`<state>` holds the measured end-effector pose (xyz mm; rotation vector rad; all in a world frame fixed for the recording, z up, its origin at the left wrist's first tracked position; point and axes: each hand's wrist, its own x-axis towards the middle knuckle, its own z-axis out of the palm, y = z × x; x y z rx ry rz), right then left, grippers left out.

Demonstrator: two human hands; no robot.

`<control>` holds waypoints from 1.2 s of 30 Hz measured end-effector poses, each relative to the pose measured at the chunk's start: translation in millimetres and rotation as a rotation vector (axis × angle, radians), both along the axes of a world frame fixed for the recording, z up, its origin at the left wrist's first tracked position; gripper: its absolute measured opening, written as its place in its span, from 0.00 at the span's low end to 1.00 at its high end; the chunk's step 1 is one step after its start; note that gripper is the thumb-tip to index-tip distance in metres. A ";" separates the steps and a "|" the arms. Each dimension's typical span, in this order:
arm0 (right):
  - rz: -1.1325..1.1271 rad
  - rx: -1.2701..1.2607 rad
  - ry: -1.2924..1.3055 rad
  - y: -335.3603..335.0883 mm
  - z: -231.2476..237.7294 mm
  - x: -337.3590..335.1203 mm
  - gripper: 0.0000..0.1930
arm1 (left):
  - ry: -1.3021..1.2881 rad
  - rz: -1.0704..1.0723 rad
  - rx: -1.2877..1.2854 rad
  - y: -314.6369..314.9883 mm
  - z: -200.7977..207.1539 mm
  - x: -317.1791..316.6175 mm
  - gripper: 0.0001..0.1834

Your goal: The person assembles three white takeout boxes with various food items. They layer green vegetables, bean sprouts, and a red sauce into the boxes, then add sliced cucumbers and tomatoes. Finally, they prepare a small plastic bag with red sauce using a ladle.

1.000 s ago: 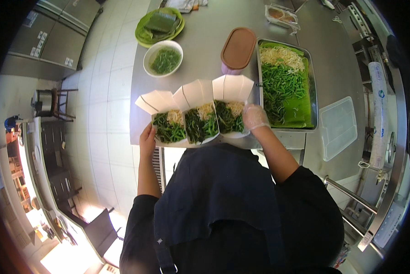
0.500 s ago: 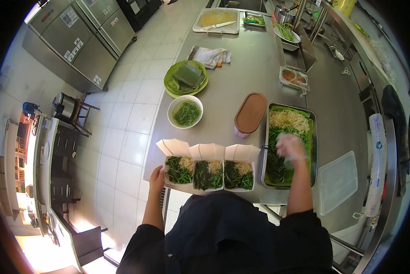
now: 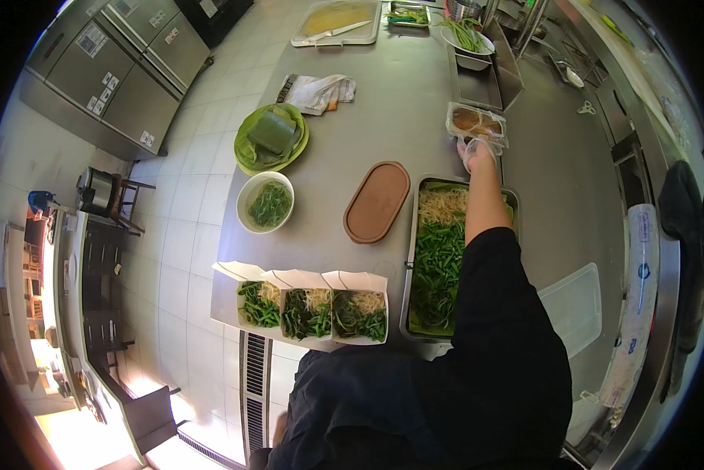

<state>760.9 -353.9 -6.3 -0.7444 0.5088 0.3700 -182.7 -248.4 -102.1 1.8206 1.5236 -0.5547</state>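
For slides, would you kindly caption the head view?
Gloved right hand at clear rectangular plastic container, beyond white paperboard cartons.

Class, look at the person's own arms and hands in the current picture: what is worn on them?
The right hand wears a thin, clear, loose-looking plastic glove. Above it the forearm is bare, up to a loose, plain black sleeve with no marking visible. The left hand is out of view, so what it wears cannot be told.
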 end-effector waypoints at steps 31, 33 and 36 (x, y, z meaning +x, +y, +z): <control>0.921 -0.162 -0.486 138.6 254.6 -517.7 0.15 | -1.753 0.023 -0.724 176.6 296.5 237.9 0.44; 1.029 -0.122 -0.492 159.8 230.9 -564.3 0.16 | -1.662 0.273 -0.642 187.5 274.7 225.6 0.35; 0.988 -0.033 -0.402 187.5 205.4 -597.9 0.21 | -1.655 0.535 -0.855 224.0 242.8 184.9 0.29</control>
